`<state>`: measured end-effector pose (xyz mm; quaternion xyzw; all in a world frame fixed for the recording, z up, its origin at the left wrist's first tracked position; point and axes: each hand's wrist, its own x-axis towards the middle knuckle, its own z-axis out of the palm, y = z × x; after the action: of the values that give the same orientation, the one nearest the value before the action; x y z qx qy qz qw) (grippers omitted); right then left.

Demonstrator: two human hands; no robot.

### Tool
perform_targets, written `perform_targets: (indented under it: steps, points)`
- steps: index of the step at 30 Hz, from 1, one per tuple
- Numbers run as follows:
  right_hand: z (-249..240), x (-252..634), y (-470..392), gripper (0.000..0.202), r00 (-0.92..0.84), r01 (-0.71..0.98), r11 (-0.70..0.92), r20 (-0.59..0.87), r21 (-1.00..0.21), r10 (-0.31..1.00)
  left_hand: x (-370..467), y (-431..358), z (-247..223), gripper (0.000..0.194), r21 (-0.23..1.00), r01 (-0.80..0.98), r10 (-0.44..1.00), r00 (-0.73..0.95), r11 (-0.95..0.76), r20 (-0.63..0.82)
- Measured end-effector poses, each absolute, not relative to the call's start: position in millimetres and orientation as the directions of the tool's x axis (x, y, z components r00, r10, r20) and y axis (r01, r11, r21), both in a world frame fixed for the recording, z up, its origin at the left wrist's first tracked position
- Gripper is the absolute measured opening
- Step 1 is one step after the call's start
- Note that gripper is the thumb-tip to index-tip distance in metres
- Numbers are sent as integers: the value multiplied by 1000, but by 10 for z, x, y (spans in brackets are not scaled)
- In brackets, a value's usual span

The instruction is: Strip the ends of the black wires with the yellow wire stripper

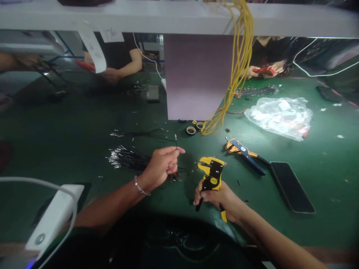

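My left hand (164,164) pinches a thin black wire (176,141) between thumb and forefinger, its pale tip pointing up. Beneath and beside that hand lies a bundle of black wires (131,158) with bright ends fanned out to the left. A smaller row of black wires (143,132) is spread out behind it. In my right hand (215,196) is a yellow and black wire stripper (212,173), its jaws turned up and to the left, apart from the wire. My fingers are wrapped around its handles.
A second wire stripper (245,154) lies to the right beside a dark phone (293,186). Behind are tape rolls (191,130), hanging yellow wires (238,56) and a clear plastic bag (277,116). A white power strip (56,213) sits at left. Co-workers' hands show across the table.
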<state>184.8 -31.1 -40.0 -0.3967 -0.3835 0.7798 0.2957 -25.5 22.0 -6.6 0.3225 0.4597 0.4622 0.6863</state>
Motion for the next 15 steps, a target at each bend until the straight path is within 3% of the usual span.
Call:
perform_targets:
  steps: [7,15]
  points:
    - [-534,1796,-375,20,-478,-202,-596,-453,-777,752,-282,283,-35,11,838,-427,939,95,339,-332]
    - [-462,1757,-335,17,-473,-172,-523,-396,-835,787,-293,291,-40,12,804,-516,950,62,294,-307]
